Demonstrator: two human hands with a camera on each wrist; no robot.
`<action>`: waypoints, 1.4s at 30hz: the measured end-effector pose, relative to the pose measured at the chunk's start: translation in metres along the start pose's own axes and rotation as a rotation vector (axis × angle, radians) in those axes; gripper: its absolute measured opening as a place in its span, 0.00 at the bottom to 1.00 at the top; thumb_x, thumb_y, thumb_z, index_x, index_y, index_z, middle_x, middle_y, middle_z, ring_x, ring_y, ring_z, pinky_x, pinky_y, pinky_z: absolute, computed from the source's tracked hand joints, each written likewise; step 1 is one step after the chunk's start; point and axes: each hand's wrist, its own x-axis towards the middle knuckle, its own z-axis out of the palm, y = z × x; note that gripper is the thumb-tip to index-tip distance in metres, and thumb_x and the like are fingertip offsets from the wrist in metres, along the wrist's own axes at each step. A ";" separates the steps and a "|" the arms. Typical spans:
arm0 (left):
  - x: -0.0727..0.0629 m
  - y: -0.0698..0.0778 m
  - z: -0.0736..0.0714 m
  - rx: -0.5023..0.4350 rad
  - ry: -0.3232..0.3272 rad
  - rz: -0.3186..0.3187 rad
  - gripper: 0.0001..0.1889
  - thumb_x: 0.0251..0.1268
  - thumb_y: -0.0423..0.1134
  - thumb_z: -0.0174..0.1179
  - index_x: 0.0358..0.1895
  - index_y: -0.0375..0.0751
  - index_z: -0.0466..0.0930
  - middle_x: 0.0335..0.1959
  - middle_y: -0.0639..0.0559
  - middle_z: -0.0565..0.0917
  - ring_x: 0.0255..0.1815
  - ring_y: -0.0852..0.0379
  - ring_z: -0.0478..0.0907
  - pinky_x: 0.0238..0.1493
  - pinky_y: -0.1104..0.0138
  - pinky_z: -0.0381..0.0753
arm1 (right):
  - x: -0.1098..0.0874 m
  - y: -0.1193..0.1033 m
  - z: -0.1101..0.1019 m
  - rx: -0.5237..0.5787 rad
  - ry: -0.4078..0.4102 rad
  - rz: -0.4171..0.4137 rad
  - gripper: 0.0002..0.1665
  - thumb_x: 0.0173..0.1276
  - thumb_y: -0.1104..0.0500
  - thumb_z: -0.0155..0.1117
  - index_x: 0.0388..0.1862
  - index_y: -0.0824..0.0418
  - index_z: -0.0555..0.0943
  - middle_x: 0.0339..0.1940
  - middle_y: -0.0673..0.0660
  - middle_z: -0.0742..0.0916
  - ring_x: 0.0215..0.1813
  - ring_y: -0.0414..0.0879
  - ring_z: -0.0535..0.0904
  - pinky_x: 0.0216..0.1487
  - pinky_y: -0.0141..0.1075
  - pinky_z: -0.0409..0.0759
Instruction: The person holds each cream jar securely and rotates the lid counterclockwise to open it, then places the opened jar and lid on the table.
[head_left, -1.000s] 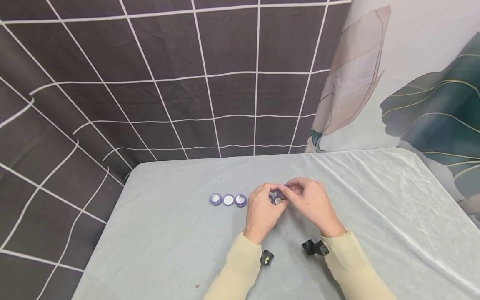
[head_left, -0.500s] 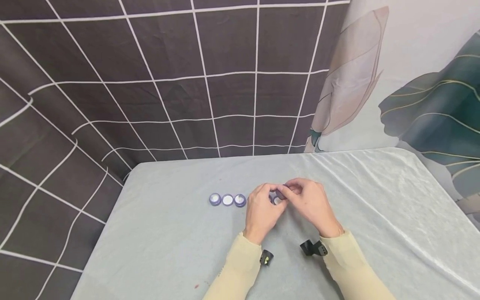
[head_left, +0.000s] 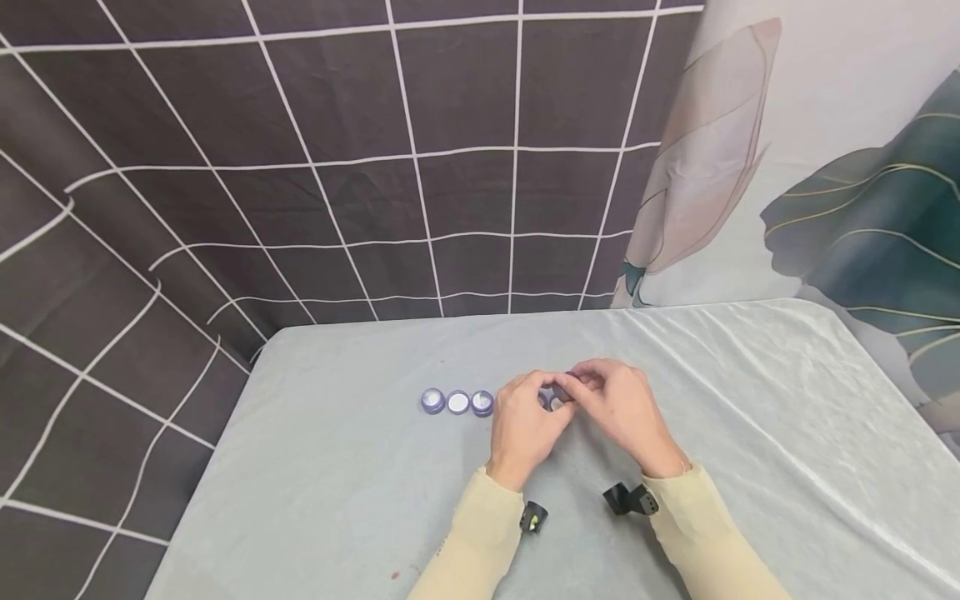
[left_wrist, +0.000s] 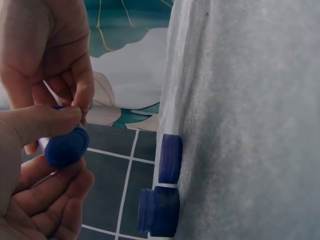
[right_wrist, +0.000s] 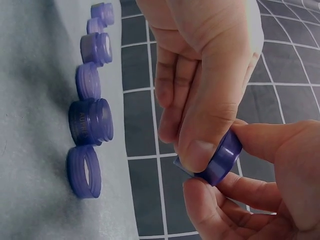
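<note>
My left hand [head_left: 522,427] and right hand [head_left: 628,415] meet over the table, fingertips together. Between them they pinch a small round purple jar piece [right_wrist: 226,159], held above the cloth. In the left wrist view its blue-looking flat face [left_wrist: 67,149] shows, with a whitish side behind; fingers cover much of it, so I cannot tell whether it is a lid or a closed jar. A pale translucent bit [right_wrist: 184,168] sticks out by the left thumb in the right wrist view. Nearby on the table stand an open purple jar [right_wrist: 90,121] and a lid [right_wrist: 75,172].
Farther along the same row are a second open jar [right_wrist: 92,49], a lid [right_wrist: 88,81], and another jar [head_left: 432,401] with a lid [head_left: 458,402] at the left end. Grey velvety cloth [head_left: 337,492] covers the table; a dark gridded curtain [head_left: 465,200] hangs behind it.
Both hands stay in nearly the same place and keep their pinch on the purple piece. It looks slightly tilted in the fingers; the row of jars and lids stays put.
</note>
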 end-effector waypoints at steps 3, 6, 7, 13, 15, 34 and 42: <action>0.000 0.001 -0.001 -0.005 -0.001 -0.008 0.14 0.48 0.48 0.76 0.38 0.48 0.89 0.34 0.57 0.89 0.37 0.56 0.86 0.41 0.67 0.80 | 0.000 0.001 0.000 0.003 0.000 -0.015 0.18 0.67 0.45 0.70 0.37 0.59 0.89 0.32 0.52 0.90 0.33 0.42 0.85 0.38 0.41 0.82; 0.001 0.001 -0.002 -0.009 -0.004 -0.017 0.14 0.48 0.48 0.76 0.39 0.48 0.90 0.36 0.58 0.90 0.39 0.58 0.86 0.42 0.67 0.80 | 0.000 0.002 0.000 0.004 -0.003 -0.026 0.17 0.67 0.45 0.70 0.38 0.59 0.89 0.32 0.52 0.90 0.33 0.42 0.85 0.37 0.41 0.82; 0.001 0.001 -0.002 -0.010 -0.004 -0.018 0.14 0.48 0.48 0.76 0.39 0.49 0.90 0.36 0.58 0.90 0.39 0.58 0.86 0.42 0.68 0.81 | 0.000 0.002 0.000 0.003 -0.003 -0.029 0.17 0.67 0.45 0.70 0.38 0.59 0.89 0.33 0.52 0.90 0.33 0.41 0.85 0.37 0.41 0.82; 0.001 0.001 -0.002 -0.026 -0.011 -0.023 0.14 0.47 0.47 0.76 0.40 0.50 0.91 0.35 0.59 0.90 0.38 0.58 0.86 0.40 0.68 0.80 | 0.001 0.005 0.000 -0.002 -0.012 -0.061 0.16 0.67 0.47 0.70 0.39 0.59 0.88 0.34 0.52 0.90 0.33 0.41 0.85 0.38 0.41 0.83; 0.001 0.000 -0.002 -0.033 -0.011 -0.020 0.14 0.47 0.46 0.76 0.40 0.50 0.91 0.35 0.59 0.90 0.37 0.57 0.86 0.39 0.68 0.80 | 0.001 0.005 0.000 -0.001 -0.022 -0.067 0.16 0.68 0.47 0.70 0.40 0.59 0.88 0.35 0.53 0.90 0.34 0.41 0.85 0.38 0.41 0.83; 0.003 -0.003 -0.002 -0.047 -0.027 0.030 0.16 0.49 0.45 0.75 0.43 0.47 0.91 0.37 0.55 0.90 0.39 0.60 0.87 0.39 0.72 0.82 | 0.002 0.005 -0.005 0.020 -0.093 -0.114 0.14 0.70 0.54 0.68 0.45 0.64 0.87 0.41 0.56 0.89 0.39 0.45 0.85 0.42 0.44 0.83; 0.003 -0.003 -0.005 -0.056 -0.052 -0.002 0.16 0.49 0.45 0.74 0.43 0.46 0.91 0.38 0.54 0.90 0.40 0.58 0.87 0.40 0.71 0.82 | 0.002 0.007 -0.004 0.034 -0.110 -0.133 0.14 0.70 0.55 0.68 0.46 0.65 0.86 0.43 0.59 0.89 0.40 0.47 0.86 0.43 0.44 0.84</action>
